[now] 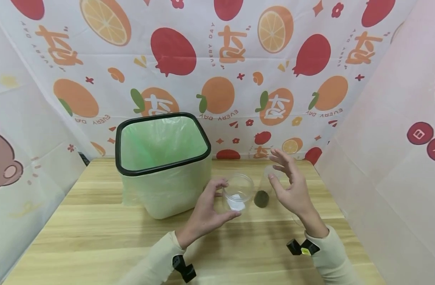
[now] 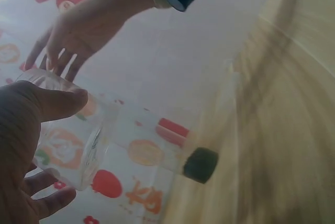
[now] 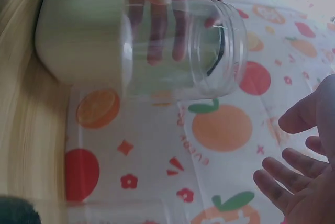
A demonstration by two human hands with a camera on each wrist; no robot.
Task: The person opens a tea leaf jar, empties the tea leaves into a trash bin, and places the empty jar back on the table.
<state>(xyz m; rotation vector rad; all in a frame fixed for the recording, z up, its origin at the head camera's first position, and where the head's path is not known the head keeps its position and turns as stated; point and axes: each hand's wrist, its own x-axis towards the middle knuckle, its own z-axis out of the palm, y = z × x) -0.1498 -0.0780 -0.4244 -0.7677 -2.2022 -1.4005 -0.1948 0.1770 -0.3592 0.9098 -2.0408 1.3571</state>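
Note:
My left hand (image 1: 211, 206) grips a clear plastic jar (image 1: 244, 183), thumb on one side and fingers on the other. Its ridged open rim faces up in the head view. A white patch (image 1: 236, 203) shows at the jar's bottom; whether it is inside or underneath, I cannot tell. In the right wrist view the jar (image 3: 162, 77) looks raised off the table. My right hand (image 1: 293, 192) is beside the jar, fingers spread and holding nothing. Between the hands stands a tall clear container with a dark green lower end (image 1: 261, 199); the right hand partly covers its upper part.
A pale bin (image 1: 167, 194) with a black rim and green liner bag stands on the wooden table (image 1: 96, 237), left of the jar. A fruit-printed cloth (image 1: 217, 95) hangs behind the table. A faint clear round edge shows by the right wrist.

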